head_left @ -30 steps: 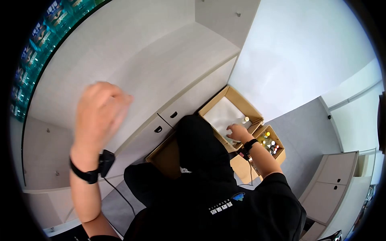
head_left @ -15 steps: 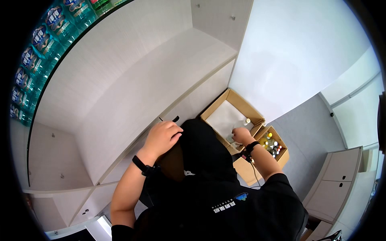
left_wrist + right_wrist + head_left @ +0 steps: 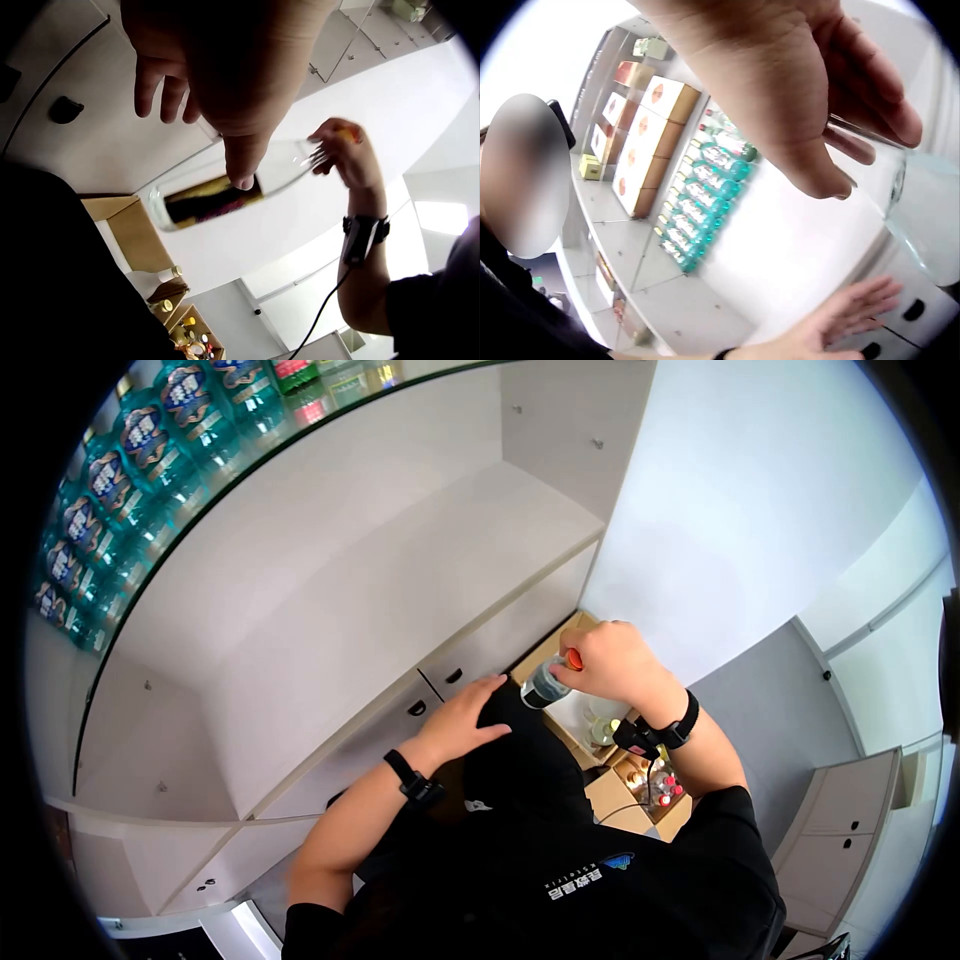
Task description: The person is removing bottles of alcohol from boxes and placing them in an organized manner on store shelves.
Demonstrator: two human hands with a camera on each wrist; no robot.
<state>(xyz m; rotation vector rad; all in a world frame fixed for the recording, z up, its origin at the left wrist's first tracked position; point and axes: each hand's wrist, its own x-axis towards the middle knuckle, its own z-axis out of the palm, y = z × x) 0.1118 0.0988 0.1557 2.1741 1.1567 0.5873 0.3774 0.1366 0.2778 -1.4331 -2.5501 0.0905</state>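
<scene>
My right hand (image 3: pixel 620 665) grips a clear glass bottle (image 3: pixel 545 685) by its neck, with the orange cap (image 3: pixel 573 659) showing beside the fingers. In the left wrist view the bottle lies tilted in the air, its dark, yellow-edged label (image 3: pixel 214 201) facing that camera. Just left of the bottle's base, my left hand (image 3: pixel 460 725) is held with fingers straight and thumb spread, nothing in it. The left thumb overlaps the label in the left wrist view. Below the right hand stands a cardboard box (image 3: pixel 139 232) with clear bottles (image 3: pixel 148 281) inside.
A smaller carton (image 3: pixel 214 341) holds several capped bottles. Ahead is a pale cabinet shelf (image 3: pixel 400 550) above drawers with black handles (image 3: pixel 417 708). Teal bottles (image 3: pixel 145 435) line the glass shelf above. A white wall (image 3: pixel 760 510) rises on the right.
The right hand has come up out of the box with the bottle and moved toward the left hand. The left hand dropped from over the shelf to near the knee, its fingers now straight.
</scene>
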